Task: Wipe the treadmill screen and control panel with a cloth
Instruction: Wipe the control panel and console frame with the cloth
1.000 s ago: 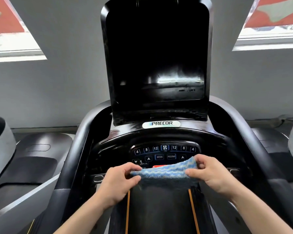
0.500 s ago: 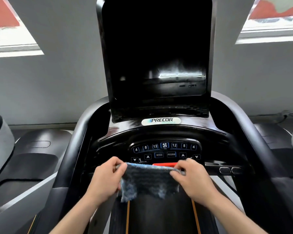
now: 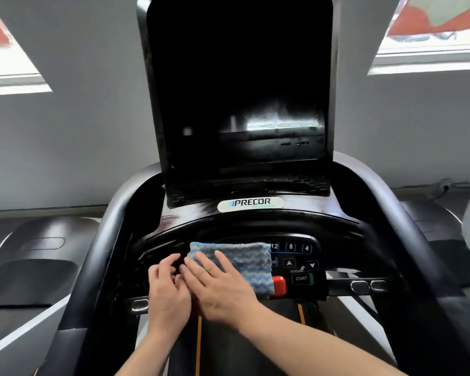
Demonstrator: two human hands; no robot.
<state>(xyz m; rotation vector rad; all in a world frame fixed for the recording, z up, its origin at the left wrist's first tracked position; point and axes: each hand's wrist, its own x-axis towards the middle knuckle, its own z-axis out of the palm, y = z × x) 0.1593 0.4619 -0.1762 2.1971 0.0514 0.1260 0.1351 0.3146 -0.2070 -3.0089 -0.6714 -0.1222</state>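
- Head view: our right hand (image 3: 223,287) lies flat and open on the cloth (image 3: 244,263), which covers the control panel (image 3: 296,263).
- Our left hand (image 3: 166,289) is loosely open, holding nothing.
- We should press softly, avoiding the START button (image 3: 301,278).

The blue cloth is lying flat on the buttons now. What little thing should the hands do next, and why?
Probably slide the blue wavy-striped cloth sideways toward the START button. The right hand lies flat on the cloth over the black control panel's left and middle, while the number and arrow keys on the right are uncovered. The left hand sits at the cloth's left edge.
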